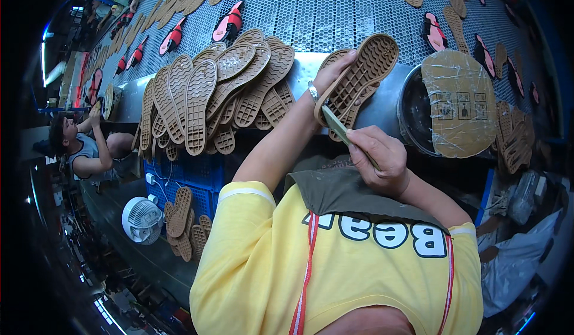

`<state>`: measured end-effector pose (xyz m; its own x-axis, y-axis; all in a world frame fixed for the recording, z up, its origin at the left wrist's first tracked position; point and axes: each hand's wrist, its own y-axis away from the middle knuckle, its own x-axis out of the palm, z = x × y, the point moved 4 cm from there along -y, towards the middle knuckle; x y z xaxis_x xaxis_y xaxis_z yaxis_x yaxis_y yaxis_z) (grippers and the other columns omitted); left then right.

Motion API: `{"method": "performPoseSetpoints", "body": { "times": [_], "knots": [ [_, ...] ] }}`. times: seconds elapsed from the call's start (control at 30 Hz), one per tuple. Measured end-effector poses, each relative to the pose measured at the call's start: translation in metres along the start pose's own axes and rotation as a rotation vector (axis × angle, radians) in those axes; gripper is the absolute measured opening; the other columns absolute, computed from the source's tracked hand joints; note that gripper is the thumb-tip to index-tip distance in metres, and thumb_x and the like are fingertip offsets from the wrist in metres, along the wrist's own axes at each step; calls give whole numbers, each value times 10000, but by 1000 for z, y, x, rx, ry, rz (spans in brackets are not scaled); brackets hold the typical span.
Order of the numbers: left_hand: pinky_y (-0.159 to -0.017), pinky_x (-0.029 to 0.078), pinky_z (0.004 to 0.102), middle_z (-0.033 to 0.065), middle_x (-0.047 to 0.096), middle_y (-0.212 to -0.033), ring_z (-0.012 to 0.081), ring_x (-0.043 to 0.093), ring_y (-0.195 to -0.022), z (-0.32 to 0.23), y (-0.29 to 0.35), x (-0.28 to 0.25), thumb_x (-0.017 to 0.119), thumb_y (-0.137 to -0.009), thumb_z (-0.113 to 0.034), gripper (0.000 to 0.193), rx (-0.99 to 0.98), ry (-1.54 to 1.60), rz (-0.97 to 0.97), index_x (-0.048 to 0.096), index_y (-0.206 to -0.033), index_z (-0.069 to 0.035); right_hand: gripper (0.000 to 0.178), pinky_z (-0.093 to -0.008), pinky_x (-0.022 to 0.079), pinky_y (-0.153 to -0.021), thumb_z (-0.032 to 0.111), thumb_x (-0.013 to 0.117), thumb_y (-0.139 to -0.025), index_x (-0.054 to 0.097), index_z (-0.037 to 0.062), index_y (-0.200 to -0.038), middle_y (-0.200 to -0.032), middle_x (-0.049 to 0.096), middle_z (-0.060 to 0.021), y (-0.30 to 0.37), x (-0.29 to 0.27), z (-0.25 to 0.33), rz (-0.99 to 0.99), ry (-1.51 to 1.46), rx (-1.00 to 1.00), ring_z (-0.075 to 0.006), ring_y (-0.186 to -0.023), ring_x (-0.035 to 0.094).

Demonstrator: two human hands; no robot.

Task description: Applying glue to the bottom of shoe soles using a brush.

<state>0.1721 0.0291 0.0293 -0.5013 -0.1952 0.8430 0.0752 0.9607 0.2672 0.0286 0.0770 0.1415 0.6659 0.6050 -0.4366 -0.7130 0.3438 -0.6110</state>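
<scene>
1 brown sole (372, 57) is gripped by the left hand (336, 75), its fingers partly hidden behind it, in front of the metal surface (308, 66). Long axis: upper right to lower left. The right hand (382, 163) has its fingers closed on a green flat tool (342, 130). From those fingers, the sole's near end lies up and left; the tool's tip overlaps it, contact unconfirmed.

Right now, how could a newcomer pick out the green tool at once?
Start at the blue-grey mesh conveyor, then come down to the brown sole in the left hand. At that sole's lower end is the green tool, slanting into the right hand. Its slim, stick-like shape and pale green colour set it apart from the broad piled soles.
</scene>
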Motion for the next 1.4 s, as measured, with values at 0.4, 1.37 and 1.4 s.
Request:
{"method": "performPoseSetpoints", "body": {
  "times": [0.4,1.37,1.4],
  "knots": [
    [-476,550,282,178,638,-935,188,653,-669,12,11,18,389,-910,-526,573,-121,-201,138,499,-1215,-54,208,-312,489,-590,-38,662,-554,630,49,-740,-768,611,-60,-26,-41,-1,330,3,-55,-234,-689,602],
    [-669,592,363,312,413,-1278,291,620,-976,20,76,37,299,-931,-522,660,37,196,330,243,-1399,-60,118,-289,462,-627,21,605,-823,616,-25,-932,-789,594,-106,-32,-122,-65,-101,243,131,-211,-701,587],
    [-669,592,363,312,413,-1278,291,620,-976,20,77,39,299,-931,-522,660,42,197,329,243,-1399,-60,105,-301,465,-614,12,598,-823,607,-25,-921,-783,591,-117,-30,-118,-63,-134,302,131,-233,-687,591]
  ]
}}
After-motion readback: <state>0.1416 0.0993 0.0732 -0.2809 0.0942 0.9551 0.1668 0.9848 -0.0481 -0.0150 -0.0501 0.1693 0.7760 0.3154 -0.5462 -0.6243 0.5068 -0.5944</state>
